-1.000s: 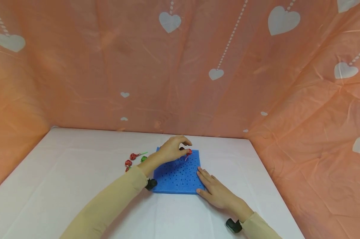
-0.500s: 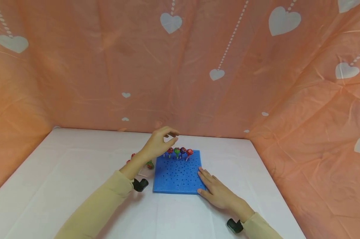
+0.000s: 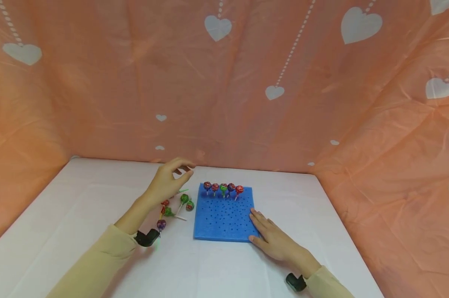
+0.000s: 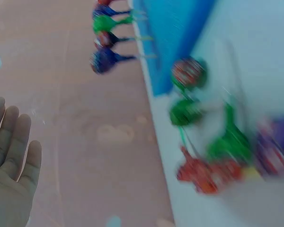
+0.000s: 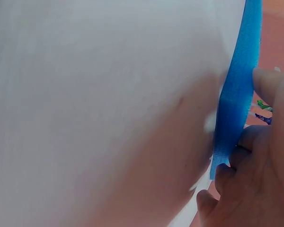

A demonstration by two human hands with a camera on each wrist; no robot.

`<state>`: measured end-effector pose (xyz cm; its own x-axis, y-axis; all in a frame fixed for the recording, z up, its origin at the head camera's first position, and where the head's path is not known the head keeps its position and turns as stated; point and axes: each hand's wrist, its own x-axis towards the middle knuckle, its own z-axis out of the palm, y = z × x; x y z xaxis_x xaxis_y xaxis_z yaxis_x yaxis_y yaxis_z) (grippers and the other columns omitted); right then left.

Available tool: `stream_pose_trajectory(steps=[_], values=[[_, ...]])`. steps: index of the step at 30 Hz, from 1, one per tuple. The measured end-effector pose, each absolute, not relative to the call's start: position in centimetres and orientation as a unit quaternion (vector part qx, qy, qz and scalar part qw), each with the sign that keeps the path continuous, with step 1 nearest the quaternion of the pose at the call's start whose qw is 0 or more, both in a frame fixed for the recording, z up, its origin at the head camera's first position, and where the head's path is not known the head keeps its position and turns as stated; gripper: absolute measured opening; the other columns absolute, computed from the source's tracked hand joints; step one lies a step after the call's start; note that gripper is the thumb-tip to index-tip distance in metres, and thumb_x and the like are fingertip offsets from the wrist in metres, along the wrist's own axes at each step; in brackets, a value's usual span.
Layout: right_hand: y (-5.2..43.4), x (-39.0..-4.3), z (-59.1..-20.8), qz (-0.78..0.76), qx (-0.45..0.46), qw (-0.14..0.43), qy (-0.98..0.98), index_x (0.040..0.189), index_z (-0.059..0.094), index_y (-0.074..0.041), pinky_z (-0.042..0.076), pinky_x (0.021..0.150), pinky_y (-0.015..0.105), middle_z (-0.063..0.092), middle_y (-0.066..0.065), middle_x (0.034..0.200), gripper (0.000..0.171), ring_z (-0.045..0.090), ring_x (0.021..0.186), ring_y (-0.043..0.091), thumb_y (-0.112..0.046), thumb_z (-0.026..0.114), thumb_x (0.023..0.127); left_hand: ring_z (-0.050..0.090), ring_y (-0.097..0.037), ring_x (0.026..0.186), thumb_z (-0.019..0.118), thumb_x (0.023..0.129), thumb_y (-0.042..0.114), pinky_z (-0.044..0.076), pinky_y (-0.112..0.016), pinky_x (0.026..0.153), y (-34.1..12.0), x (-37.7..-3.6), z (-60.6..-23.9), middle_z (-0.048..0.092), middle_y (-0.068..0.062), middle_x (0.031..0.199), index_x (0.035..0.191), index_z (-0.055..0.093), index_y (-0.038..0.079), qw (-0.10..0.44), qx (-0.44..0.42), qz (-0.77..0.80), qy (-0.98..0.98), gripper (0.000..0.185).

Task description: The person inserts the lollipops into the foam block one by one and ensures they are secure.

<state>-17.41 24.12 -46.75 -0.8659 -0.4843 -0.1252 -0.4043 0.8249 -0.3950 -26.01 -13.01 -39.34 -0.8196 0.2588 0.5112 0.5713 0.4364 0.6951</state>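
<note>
A blue foam board dotted with small holes lies on the table. Along its far edge several wrapped lollipops stand upright in a row, a red lollipop at the right end and a green lollipop mid-row. My left hand hovers left of the board above loose lollipops, holding nothing, its fingers loosely bent. Under and beside it lie a green lollipop, a purple lollipop and several others, blurred in the left wrist view. My right hand rests its extended fingers on the board's right edge.
A white cloth covers the table. Behind it and at both sides hangs an orange curtain with white hearts. A dark wrist camera sits on the left wrist, another wrist camera on the right.
My left hand has let go of the red lollipop at the row's right end and moved left, over the loose lollipops. The right hand has stayed on the board's edge.
</note>
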Motion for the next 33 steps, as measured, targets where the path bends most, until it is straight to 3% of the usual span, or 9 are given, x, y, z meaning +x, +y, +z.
stream_pose_trajectory(steps=[5, 11, 21, 33], values=[[24.2, -17.4, -46.8, -0.182, -0.233, 0.113, 0.948, 0.165, 0.023, -0.008, 0.017, 0.126, 0.056, 0.011, 0.004, 0.174, 0.075, 0.012, 0.159, 0.03, -0.053, 0.044, 0.109, 0.067, -0.024, 0.099, 0.071, 0.098, 0.005, 0.056, -0.047, 0.082, -15.5, -24.9, -40.4, 0.072, -0.008, 0.112, 0.118, 0.073, 0.007, 0.15, -0.236, -0.428, -0.859, 0.02], [24.2, -17.4, -46.8, -0.192, -0.234, 0.116, 0.946, 0.165, 0.023, -0.007, 0.017, 0.125, 0.059, 0.011, 0.005, 0.174, 0.075, 0.013, 0.159, 0.032, -0.053, 0.045, 0.109, 0.065, -0.019, 0.09, 0.072, 0.095, 0.001, 0.054, -0.034, 0.073, -18.1, -23.3, -41.9, 0.072, -0.008, 0.109, 0.114, 0.073, 0.005, 0.11, -0.251, -0.377, -0.885, 0.02], [24.2, -17.6, -46.9, -0.187, -0.234, 0.117, 0.947, 0.165, 0.022, -0.008, 0.017, 0.125, 0.059, 0.01, 0.005, 0.174, 0.076, 0.012, 0.159, 0.032, -0.053, 0.045, 0.109, 0.058, -0.008, 0.079, 0.071, 0.098, 0.012, 0.052, -0.025, 0.066, -20.1, -20.8, -43.4, 0.068, 0.004, 0.102, 0.114, 0.073, 0.01, -0.036, -0.243, -0.315, -0.917, 0.016], [24.4, -17.6, -47.0, -0.191, -0.24, 0.111, 0.945, 0.165, 0.023, -0.007, 0.017, 0.125, 0.059, 0.012, 0.005, 0.174, 0.076, 0.013, 0.159, 0.032, -0.054, 0.044, 0.109, 0.052, -0.003, 0.076, 0.077, 0.094, 0.018, 0.048, -0.023, 0.062, -20.6, -20.4, -44.2, 0.06, 0.014, 0.089, 0.102, 0.075, 0.017, -0.05, -0.285, -0.264, -0.92, 0.009]])
